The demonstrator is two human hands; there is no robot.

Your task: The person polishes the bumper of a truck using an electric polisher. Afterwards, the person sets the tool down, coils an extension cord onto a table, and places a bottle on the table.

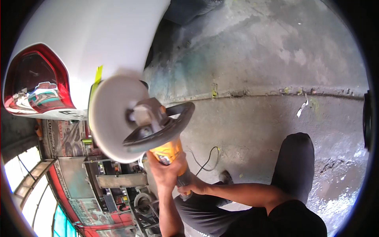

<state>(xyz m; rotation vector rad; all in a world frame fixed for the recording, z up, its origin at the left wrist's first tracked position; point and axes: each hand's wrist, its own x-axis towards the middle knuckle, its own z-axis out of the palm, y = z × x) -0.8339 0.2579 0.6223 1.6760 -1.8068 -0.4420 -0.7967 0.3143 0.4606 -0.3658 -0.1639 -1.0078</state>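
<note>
Over the white car's (114,35) rear corner in view, the polisher (150,118) shows a yellow body (167,150), dull metallic head, black curved handle (179,116) and broad, pale, blurred pad (110,114); pad-to-car contact cannot be told. The person's left hand (167,170) wraps the body, the right hand (194,185) its rear end.

Car body workshop, by the look of it. White painted car body (114,35) with red-and-dark tail lamp (37,77), strip of yellow tape (97,74), yellow-and-black handheld power polisher (148,114) with wide pale disc, stained grey concrete floor (244,134), cluttered metal rack (122,181), printed wall posters (65,138).
</note>
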